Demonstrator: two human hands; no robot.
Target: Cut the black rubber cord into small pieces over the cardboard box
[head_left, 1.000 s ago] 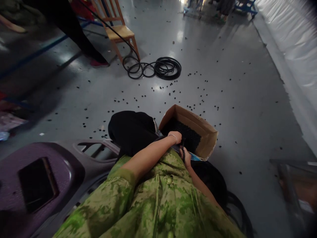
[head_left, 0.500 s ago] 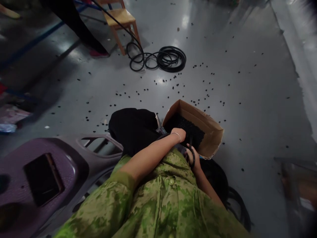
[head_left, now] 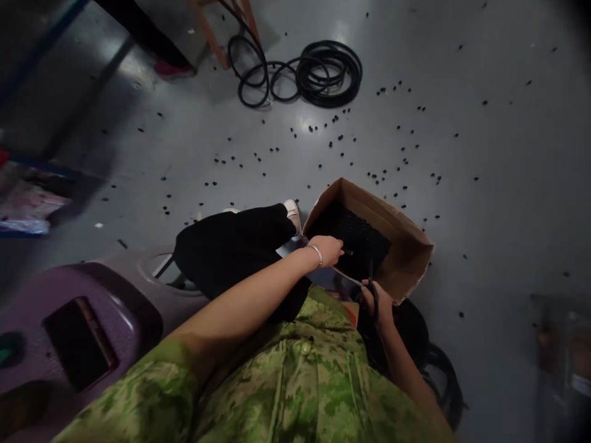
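My left hand, with a bracelet at the wrist, is closed over the near left edge of an open cardboard box. From its fingertips pokes a short piece of thin black tube; the rest is hidden by the hand. My right hand grips a pair of black-handled scissors at the box's near edge, blades pointing up into the box. A gap separates the scissors from the tube. A heap of small black pieces covers the box bottom.
Small black pieces lie scattered over the grey floor. A coil of black hose lies ahead, near a wooden chair and another person's leg. At left, a purple stool bears a phone.
My hands have drawn apart: the left went slightly left, and the right, with the scissors, went right and down. The view has tilted downward, and my legs have shifted left.
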